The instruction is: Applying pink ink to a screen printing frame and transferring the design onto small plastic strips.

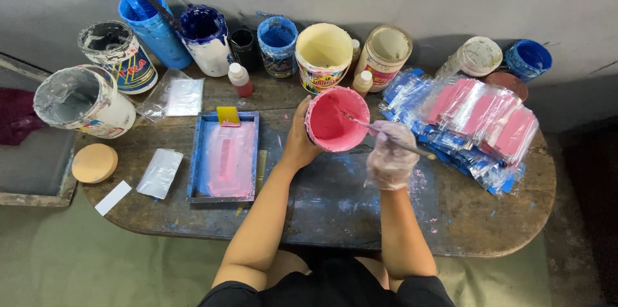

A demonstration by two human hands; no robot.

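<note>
My left hand grips the side of a tub of pink paint, tilted toward me above a paint-stained wooden table. My right hand, in a thin clear plastic glove, holds a slim stirring stick whose tip reaches into the pink paint. To the left lies a blue-framed printing screen smeared with pink, with a small yellow squeegee at its top edge.
Several paint tubs line the back: blue, white-and-navy, yellow, grey. A pile of pink and blue plastic-wrapped packets fills the right. Clear bags, a tan lid and small bottles lie left.
</note>
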